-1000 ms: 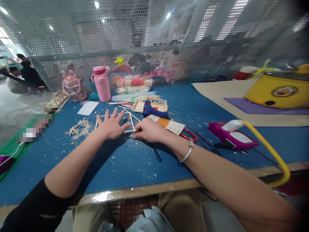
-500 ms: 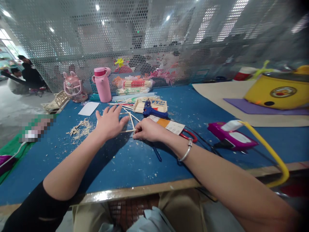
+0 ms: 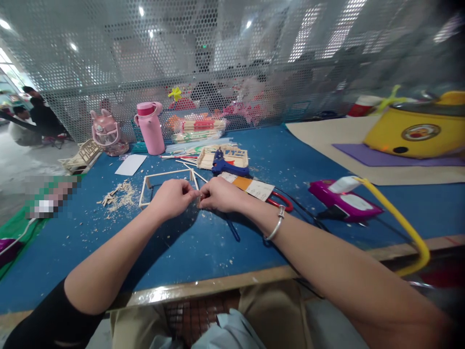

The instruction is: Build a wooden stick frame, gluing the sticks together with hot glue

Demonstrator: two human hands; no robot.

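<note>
A rectangular frame of thin wooden sticks point(image 3: 165, 173) lies on the blue table, its near right corner covered by my fingers. My left hand point(image 3: 173, 198) is closed, thumb and fingertips pinched at that corner. Right beside it, my right hand point(image 3: 219, 195) pinches the same corner from the other side; the fingertips of both hands nearly touch. Just beyond my right hand are a blue glue gun point(image 3: 229, 165) and a small stick-built piece point(image 3: 205, 159). A printed white and orange card point(image 3: 250, 186) and red-handled scissors point(image 3: 281, 201) lie by my right wrist.
Wood scraps point(image 3: 118, 195) and white paper point(image 3: 131, 165) lie left. Behind stand a pink bottle point(image 3: 151, 131), a clear pink jug point(image 3: 106, 133) and bagged sticks point(image 3: 199, 127). A purple power strip point(image 3: 343, 201) with a yellow cable and a yellow pot point(image 3: 414, 131) are right.
My left hand has gone from spread flat over the frame to a pinch at its near right corner, uncovering the frame's left side. My right hand stays at that corner.
</note>
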